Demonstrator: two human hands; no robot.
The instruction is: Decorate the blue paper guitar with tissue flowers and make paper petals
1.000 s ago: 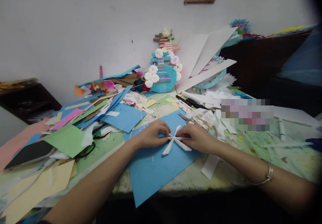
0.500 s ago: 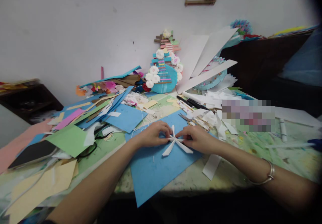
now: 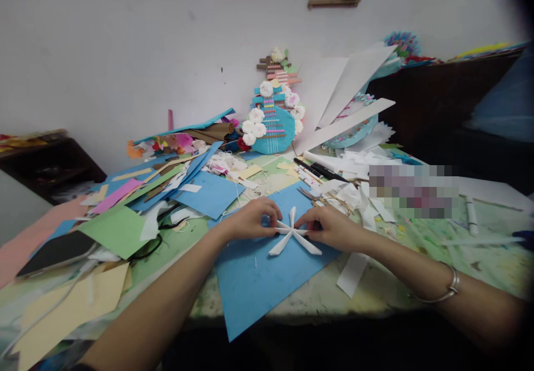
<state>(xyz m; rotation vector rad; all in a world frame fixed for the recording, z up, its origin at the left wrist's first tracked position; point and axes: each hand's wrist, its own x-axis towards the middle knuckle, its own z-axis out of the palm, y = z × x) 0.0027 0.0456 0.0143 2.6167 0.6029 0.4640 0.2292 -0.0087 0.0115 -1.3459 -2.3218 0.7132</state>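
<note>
A white folded-paper star (image 3: pixel 292 231) with several narrow arms lies over a blue sheet of paper (image 3: pixel 250 293). My left hand (image 3: pixel 254 219) pinches its left arm between thumb and fingers. From the other side, my right hand (image 3: pixel 329 227) grips the right arm, its fingers curled. The upper arm and the two lower arms stick out free between my hands. Just beyond my right hand lie scissors (image 3: pixel 329 201) with gold-coloured handles.
Coloured paper sheets (image 3: pixel 112 232) and a dark tablet-like device (image 3: pixel 54 255) crowd the left. Markers (image 3: pixel 321 171) and white paper scraps (image 3: pixel 367 207) lie at the right. A blue paper lute (image 3: pixel 273 129) with white flowers leans on the wall. The table's front edge runs below my hands.
My hands have drawn slightly apart along the side arms, and more of the star's centre shows. The upper arm stands clearer. The view has shifted a little.
</note>
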